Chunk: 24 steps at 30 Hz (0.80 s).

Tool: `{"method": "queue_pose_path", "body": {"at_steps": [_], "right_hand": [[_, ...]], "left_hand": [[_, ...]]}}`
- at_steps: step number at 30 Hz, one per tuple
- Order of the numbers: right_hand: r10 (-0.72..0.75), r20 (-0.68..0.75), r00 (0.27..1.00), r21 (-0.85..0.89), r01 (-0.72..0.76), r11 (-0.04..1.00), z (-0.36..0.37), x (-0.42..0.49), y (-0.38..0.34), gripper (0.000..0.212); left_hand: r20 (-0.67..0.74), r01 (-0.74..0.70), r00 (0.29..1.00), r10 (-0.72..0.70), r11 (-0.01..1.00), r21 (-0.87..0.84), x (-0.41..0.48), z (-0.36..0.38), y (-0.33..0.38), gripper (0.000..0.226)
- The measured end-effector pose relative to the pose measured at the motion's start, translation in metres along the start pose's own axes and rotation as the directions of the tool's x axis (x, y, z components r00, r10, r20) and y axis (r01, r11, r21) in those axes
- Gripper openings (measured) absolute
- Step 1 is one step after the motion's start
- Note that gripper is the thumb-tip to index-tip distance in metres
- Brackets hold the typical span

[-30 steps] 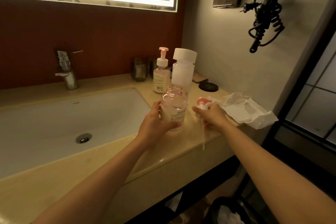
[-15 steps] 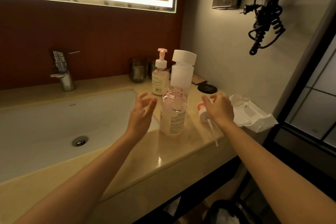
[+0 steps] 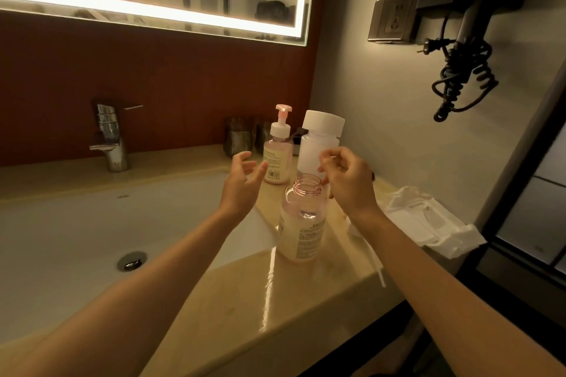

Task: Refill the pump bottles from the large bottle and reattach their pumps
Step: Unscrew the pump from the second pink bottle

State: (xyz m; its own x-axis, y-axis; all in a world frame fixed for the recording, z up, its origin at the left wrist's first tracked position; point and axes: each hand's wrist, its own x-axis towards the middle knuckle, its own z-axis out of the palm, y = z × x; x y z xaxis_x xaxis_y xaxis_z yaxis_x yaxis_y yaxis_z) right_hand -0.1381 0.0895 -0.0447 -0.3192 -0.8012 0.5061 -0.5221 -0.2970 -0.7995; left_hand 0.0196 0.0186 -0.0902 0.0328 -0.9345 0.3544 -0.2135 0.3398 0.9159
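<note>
Hovering by uncapped bottle (image 3: 301, 223), left hand (image 3: 242, 182), right hand (image 3: 349, 180) (grips loose, empty)

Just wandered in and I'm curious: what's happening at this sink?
A person is refilling pump bottles on the counter. The open bottle stands uncapped near the edge. Its pump lies beside it, mostly hidden behind the right arm. The left hand and right hand are empty, raised by the capped large bottle, so nothing is being poured yet. The second bottle behind has its pump on.
</note>
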Motion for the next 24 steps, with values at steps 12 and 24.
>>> {"method": "queue_pose_path", "body": {"at_steps": [12, 24], "right_hand": [[-0.042, -0.143, 0.989, 0.107, 0.057, 0.993, 0.014, 0.017, 0.013, 0.021], [-0.036, -0.117, 0.993, 0.16, 0.055, 0.986, 0.013, 0.017, 0.024, 0.019]], "left_hand": [[0.108, 0.139, 0.985, -0.132, 0.988, -0.06, 0.085, 0.047, -0.029, 0.097], [0.23, 0.129, 0.967, -0.11, 0.989, -0.069, 0.109, 0.064, -0.039, 0.104]]}}
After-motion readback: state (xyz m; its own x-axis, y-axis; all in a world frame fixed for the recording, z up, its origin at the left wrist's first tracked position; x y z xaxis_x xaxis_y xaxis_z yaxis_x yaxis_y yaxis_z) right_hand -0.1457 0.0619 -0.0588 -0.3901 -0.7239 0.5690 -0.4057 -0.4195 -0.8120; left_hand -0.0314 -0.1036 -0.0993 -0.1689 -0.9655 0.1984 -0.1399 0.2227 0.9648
